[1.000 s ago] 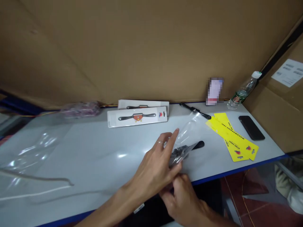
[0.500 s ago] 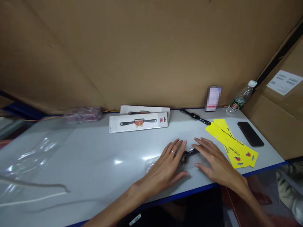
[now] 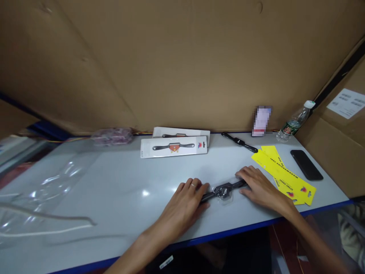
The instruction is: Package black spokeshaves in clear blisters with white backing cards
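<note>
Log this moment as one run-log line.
left hand: flat on tool's left handle | right hand: flat on right handle | black two-handled tool: in clear sleeve on table

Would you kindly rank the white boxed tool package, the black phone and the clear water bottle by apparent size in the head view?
1. White boxed tool package, plainly largest.
2 and 3. Black phone and clear plastic water bottle look about alike; the bottle stands farther back, so I would not rank them.

Black two-handled tool [image 3: 224, 189] lying flat on pale table [image 3: 114, 182], apparently inside a clear bag, left hand [image 3: 186, 198] resting on one handle end, right hand [image 3: 258, 185] on the other, yellow cards [image 3: 285, 173] just beside the right hand, packaged tools [image 3: 173, 146] further back
</note>
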Demonstrator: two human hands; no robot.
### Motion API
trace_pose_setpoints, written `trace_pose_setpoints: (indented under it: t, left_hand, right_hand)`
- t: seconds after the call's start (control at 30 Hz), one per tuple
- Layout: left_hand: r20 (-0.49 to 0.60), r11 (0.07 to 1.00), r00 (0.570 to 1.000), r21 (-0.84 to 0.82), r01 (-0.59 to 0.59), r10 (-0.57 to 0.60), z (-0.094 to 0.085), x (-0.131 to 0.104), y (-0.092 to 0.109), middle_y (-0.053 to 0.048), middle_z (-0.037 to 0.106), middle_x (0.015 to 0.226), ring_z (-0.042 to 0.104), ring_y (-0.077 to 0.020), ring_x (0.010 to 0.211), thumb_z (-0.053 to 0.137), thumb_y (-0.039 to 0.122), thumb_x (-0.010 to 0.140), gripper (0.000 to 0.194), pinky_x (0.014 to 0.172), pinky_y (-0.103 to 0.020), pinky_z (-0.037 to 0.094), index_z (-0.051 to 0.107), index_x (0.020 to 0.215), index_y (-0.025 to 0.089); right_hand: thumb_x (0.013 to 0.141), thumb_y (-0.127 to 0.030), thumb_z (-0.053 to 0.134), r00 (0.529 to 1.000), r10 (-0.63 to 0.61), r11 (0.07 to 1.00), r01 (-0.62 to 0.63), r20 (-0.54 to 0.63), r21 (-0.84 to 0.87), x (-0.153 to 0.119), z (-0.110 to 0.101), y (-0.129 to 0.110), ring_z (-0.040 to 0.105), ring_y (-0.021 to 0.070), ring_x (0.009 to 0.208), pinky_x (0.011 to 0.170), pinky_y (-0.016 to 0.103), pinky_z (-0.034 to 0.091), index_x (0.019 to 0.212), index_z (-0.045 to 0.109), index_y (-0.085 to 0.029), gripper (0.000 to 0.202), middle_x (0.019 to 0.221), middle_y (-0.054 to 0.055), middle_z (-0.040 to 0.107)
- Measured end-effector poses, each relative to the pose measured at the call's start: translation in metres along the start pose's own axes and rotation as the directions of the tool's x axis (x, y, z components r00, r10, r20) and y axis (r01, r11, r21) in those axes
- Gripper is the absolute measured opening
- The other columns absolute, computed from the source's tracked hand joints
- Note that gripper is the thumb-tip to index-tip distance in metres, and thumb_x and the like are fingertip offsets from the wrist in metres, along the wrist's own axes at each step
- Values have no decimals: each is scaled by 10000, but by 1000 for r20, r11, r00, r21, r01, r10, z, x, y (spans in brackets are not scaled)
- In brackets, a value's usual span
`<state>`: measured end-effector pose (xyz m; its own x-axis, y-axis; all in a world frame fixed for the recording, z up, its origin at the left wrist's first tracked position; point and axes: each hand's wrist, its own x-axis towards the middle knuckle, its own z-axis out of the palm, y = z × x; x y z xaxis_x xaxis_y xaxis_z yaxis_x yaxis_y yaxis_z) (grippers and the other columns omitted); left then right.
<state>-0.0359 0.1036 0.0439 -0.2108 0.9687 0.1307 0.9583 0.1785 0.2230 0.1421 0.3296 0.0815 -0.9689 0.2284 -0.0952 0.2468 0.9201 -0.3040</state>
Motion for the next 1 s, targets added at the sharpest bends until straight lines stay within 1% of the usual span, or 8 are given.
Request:
trace_pose_setpoints:
  t: [0.23,0.43,0.6,0.7,0.77,0.83,0.87,1.0]
  left_hand:
    - [308,989,948,-94,113,-79,-30,30,1,-78,681,992,664,-264,922,629,189,796,132,776,-354,485,612,925,206]
    - [430,967,883,-76,244,-189,-35,35,4,-32,724,873,695,-268,814,645,185,820,177,657,-311,382,614,986,238]
    - [203,976,964,170,136,-170,-44,30,-6,-51,720,864,717,-293,788,504,151,928,125,636,-330,393,589,961,235]
    - [-8,941,999,336,39,-38,-38,22,-24,-82,703,860,703,-295,773,396,108,946,236,631,-357,435,595,892,223]
    - [-121,922,989,387,-28,81,-28,14,-40,-101,702,881,690,-301,804,367,93,944,293,672,-388,477,620,867,219]
    - [-188,920,969,384,-75,157,-19,3,-54,-108,698,898,668,-311,829,378,114,954,303,704,-418,498,651,878,220]
    - [-200,926,964,367,-90,173,-15,-3,-59,-104,691,898,654,-311,833,394,130,961,295,712,-425,500,663,888,226]
    - [-178,954,966,269,-134,186,-13,-23,-66,-81,672,930,627,-289,873,474,167,974,238,765,-412,505,666,867,259]
  right_hand:
    - [740,-295,866,980,-6,1000,9,199,-13,29,-17,0,617,248,945,787,318,459,913,692,-206,261,1008,74,670]
    - [770,-324,857,981,-12,1000,16,193,-21,28,-15,2,646,223,898,714,283,423,909,701,-221,233,920,32,715]
    - [919,-241,699,1000,3,997,-2,8,-77,28,-6,-19,654,239,978,844,339,461,1070,689,-218,154,1061,67,739]
    - [1009,-142,485,992,13,991,-29,-123,-130,23,5,-41,612,275,1152,1030,430,426,1198,661,-195,263,1210,134,700]
    - [1031,-238,513,988,-28,990,7,-151,-141,12,12,-43,588,270,1223,1083,429,421,1270,650,-222,275,1253,116,692]
    - [1011,-394,598,979,11,987,-43,-202,-154,-10,16,-28,575,253,1278,1109,409,432,1361,619,-265,374,1322,82,682]
    - [1002,-430,610,960,112,973,-158,-257,-169,-23,16,-15,568,246,1305,1118,407,435,1402,597,-286,426,1370,72,668]
    - [1022,-340,508,818,456,821,-538,-350,-189,-69,7,57,518,431,1344,1053,616,434,1425,541,-49,498,1441,307,558]
